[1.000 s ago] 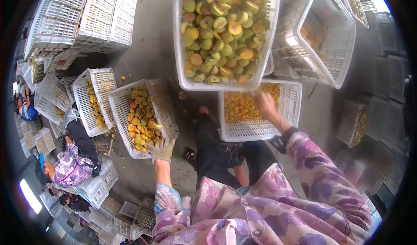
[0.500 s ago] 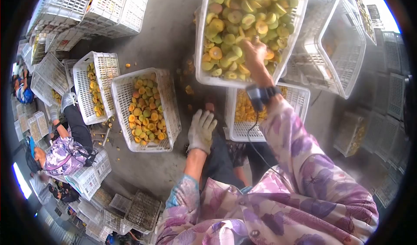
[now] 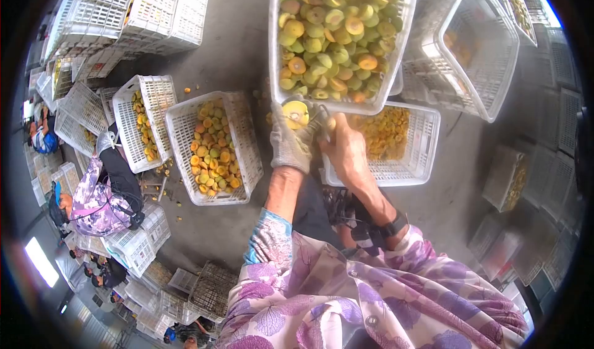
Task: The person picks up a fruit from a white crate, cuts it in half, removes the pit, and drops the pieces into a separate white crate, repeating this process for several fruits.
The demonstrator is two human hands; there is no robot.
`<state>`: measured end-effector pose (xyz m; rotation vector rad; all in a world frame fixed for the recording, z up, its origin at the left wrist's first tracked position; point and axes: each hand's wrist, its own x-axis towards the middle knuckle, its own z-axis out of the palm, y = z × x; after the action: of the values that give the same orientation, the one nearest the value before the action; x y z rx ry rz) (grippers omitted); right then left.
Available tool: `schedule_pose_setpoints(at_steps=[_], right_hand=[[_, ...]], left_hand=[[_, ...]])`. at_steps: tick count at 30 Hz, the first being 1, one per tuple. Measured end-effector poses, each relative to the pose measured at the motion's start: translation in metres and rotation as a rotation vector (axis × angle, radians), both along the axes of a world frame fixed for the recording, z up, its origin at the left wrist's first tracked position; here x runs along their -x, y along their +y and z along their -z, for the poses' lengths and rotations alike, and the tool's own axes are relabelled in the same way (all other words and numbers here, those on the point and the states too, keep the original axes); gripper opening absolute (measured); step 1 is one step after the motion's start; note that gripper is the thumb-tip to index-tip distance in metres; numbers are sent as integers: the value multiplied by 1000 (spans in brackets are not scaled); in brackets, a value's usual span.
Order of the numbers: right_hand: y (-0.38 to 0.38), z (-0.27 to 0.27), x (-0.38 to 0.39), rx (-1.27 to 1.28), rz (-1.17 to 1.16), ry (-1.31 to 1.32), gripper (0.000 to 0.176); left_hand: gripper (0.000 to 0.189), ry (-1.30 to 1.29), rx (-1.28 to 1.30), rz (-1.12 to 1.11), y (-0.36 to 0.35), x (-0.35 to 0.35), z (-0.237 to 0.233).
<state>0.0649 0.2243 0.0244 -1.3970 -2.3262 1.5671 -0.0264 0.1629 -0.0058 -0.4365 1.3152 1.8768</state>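
My left hand, in a pale work glove, holds a halved fruit, which looks like a peach, with its yellow cut face and pit hollow upward. Beside it, my bare right hand is closed on a small pitting tool; only its handle end and what seems to be a thin metal loop show. Both hands are just below a white crate heaped with green and orange fruit halves. Under my right hand's side stands another white crate with orange fruit pieces.
Two white crates, the nearer one and the farther, hold more halves on the left. A tilted crate stands right. Stacked crates rise upper left. A seated co-worker is at far left; fruit scraps dot the floor.
My right hand has come back from the heaped fruit toward me. My left hand was empty with its fingers up; it has risen and now holds a fruit half beside the right hand.
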Motion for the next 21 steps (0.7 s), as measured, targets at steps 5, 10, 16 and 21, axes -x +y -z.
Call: schedule_pose_setpoints(at_steps=[5,10,16,21], right_hand=[[-6,1,-8,-300,-136,36,32],[-4,6,-7,-300,-27,11,25],[-2,7,-8,-332,-32,6,27],[-2,-6,-10,-139,6,20,21]], left_hand=[[44,-86,-67,50,11,-2,-25],[46,-35,-177,33,24,-14,-37],[45,88,-72,116,33,-18,-32],[51,406,156,204,38,-22,-43]])
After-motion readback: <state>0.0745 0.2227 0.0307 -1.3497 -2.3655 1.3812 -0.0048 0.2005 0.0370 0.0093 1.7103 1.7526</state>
